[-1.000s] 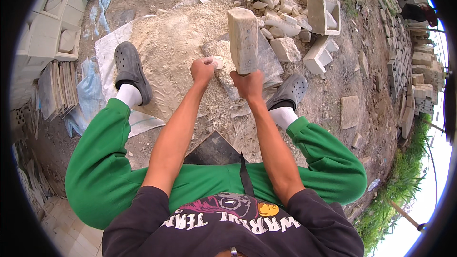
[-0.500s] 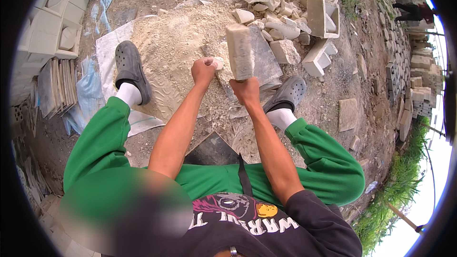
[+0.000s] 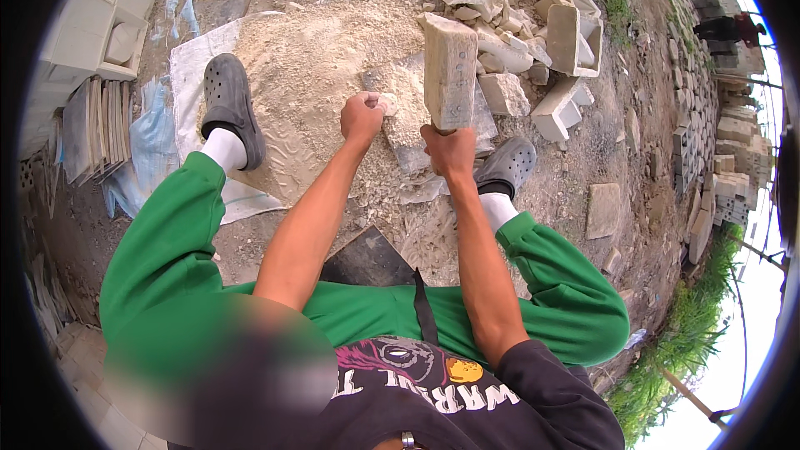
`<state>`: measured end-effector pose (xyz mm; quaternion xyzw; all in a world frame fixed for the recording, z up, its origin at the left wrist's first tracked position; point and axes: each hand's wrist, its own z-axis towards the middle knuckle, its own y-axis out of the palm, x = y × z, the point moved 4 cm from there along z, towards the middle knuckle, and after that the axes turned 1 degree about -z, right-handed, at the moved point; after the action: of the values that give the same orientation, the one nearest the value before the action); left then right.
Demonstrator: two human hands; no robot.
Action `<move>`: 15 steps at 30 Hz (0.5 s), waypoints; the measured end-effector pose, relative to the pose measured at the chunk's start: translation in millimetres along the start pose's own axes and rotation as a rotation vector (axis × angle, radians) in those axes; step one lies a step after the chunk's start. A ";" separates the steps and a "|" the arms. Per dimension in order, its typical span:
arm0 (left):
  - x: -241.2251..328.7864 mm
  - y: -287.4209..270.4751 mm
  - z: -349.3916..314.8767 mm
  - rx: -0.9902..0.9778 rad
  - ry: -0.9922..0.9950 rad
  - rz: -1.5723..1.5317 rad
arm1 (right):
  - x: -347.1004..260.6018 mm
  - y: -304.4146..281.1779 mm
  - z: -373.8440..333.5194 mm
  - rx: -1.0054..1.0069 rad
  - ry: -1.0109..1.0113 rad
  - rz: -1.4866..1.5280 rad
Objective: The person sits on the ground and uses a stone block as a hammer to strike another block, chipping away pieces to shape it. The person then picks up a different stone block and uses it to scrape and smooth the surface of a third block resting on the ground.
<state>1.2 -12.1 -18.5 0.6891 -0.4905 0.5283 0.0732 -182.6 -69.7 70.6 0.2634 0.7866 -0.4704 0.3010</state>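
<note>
One blocky mallet (image 3: 451, 71), gripped in the right hand (image 3: 451, 150)

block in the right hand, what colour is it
Pale, dusty tan; the block shows best in the head view.

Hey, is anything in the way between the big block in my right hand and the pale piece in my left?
Nothing visible stands between the block in your right hand and the pale piece in your left hand; only crumbled rubble shows beneath the gap. I can't judge their heights.

Mallet head (image 3: 451, 75): rough, matt, wood-like. Clogs (image 3: 227, 96): matt plastic. Trousers (image 3: 571, 308): matt cloth.
</note>
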 end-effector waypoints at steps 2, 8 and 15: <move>4.1 -0.9 -3.3 0.010 -0.011 0.037 | 30.0 19.2 0.4 -0.015 0.036 0.036; 2.9 0.0 -2.5 -0.009 -0.044 0.031 | 62.9 36.8 0.3 -0.184 0.288 -0.059; 5.0 -0.8 -6.7 0.052 -0.036 0.083 | 43.3 25.7 -5.1 -0.071 0.111 -0.028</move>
<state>-2.7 -10.6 -11.4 0.6793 -0.5060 0.5310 0.0246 -195.3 -48.7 26.3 0.2671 0.8218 -0.4313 0.2595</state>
